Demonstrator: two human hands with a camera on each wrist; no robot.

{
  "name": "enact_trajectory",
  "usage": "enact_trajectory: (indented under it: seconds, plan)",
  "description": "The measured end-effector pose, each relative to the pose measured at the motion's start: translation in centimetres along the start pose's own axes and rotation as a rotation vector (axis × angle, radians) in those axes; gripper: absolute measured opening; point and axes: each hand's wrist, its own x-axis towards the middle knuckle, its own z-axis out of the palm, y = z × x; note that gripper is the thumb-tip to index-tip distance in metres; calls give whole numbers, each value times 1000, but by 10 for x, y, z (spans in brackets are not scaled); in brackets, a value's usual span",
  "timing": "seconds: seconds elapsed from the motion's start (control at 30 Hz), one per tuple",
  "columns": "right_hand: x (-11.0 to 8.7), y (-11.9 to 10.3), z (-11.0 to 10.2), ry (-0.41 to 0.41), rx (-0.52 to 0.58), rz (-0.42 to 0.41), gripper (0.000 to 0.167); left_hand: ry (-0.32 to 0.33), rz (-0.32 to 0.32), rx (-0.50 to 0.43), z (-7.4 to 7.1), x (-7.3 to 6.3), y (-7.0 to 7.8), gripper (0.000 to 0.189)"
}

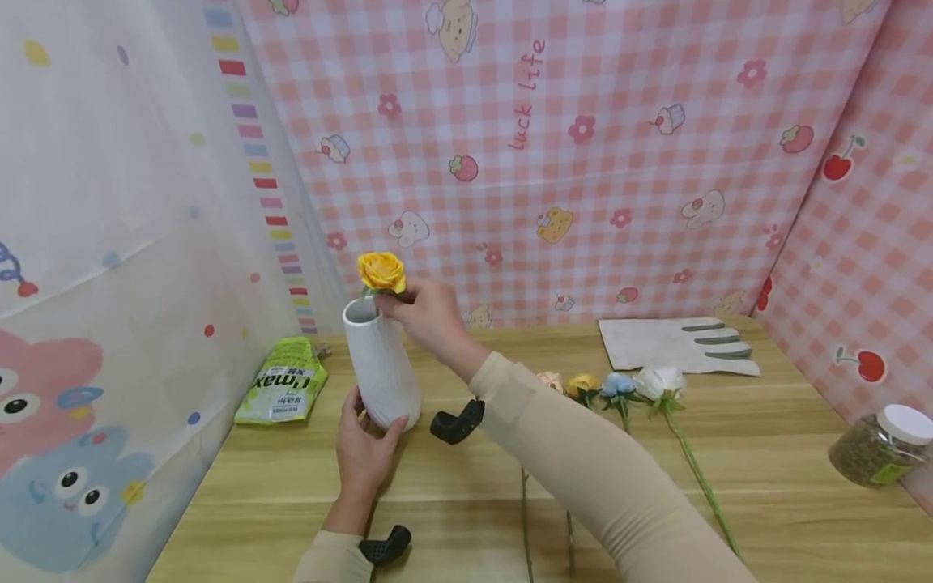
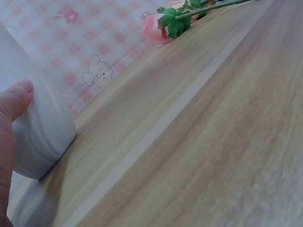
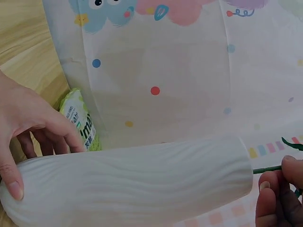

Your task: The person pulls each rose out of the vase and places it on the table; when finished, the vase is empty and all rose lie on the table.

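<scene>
A white vase (image 1: 382,364) with a wavy ribbed surface stands on the wooden table, leaning slightly in the head view. Around its lower part my left hand (image 1: 367,453) grips, thumb on one side and fingers on the other. Just above the vase mouth, my right hand (image 1: 430,316) pinches the stem of a yellow rose (image 1: 381,272). In the right wrist view the green stem (image 3: 267,170) runs from those fingertips into the vase mouth. The stem's lower part is hidden inside the vase.
Several artificial flowers, among them a white rose (image 1: 659,380) and a blue one (image 1: 618,385), lie right of the vase, partly behind my right sleeve. A green packet (image 1: 284,382) lies left. White gloves (image 1: 678,346) lie at the back; a lidded jar (image 1: 882,445) is far right.
</scene>
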Motion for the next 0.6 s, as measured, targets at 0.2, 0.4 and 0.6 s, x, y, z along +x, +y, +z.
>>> enact_trajectory:
  seconds: [0.2,0.4,0.6]
  plan:
    - [1,-8,-6,44,29,-41,19,-11,-19,-14,-1,1,1,84]
    - [2,-10,-8,62,31,-66,18,-9,-13,-21,-2,2,0,84]
    - [4,-13,-7,67,25,-95,22,-8,6,-23,-2,1,-1,84]
